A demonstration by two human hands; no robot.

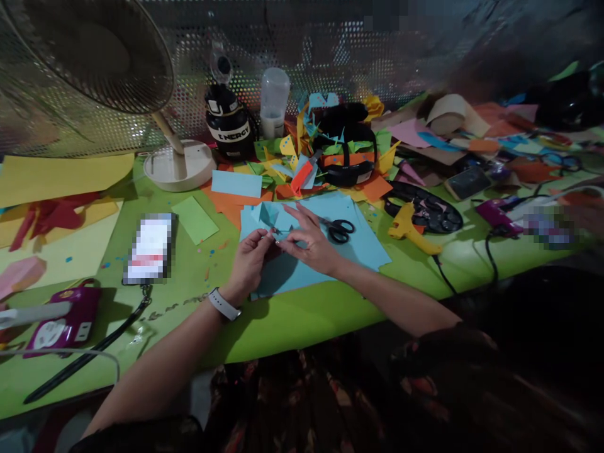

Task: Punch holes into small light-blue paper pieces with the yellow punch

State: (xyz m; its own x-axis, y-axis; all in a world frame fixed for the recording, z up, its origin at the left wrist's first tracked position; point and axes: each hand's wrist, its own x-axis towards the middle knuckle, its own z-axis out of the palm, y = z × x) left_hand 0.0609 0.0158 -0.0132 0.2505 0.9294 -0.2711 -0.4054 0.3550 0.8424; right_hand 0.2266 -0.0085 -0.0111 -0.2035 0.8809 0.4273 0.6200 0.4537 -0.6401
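Observation:
My left hand [250, 261], with a white watch band on the wrist, pinches a small folded piece of light blue paper [272, 217] over a stack of light blue sheets [349, 242]. My right hand [309, 242] presses on the same folded piece with its fingers bent together, index finger stretched along the fold. Both hands meet at the paper near the middle of the green table [292, 314]. Black-handled scissors [338, 229] lie on the blue sheets just right of my right hand.
A desk fan [94, 56] stands back left, a black jar [229, 129] and a clear bottle [274, 100] behind. A phone [151, 248] lies left. A yellow glue gun [408, 229], a black tray [427, 211], cables and heaps of coloured paper scraps [330, 145] fill the right.

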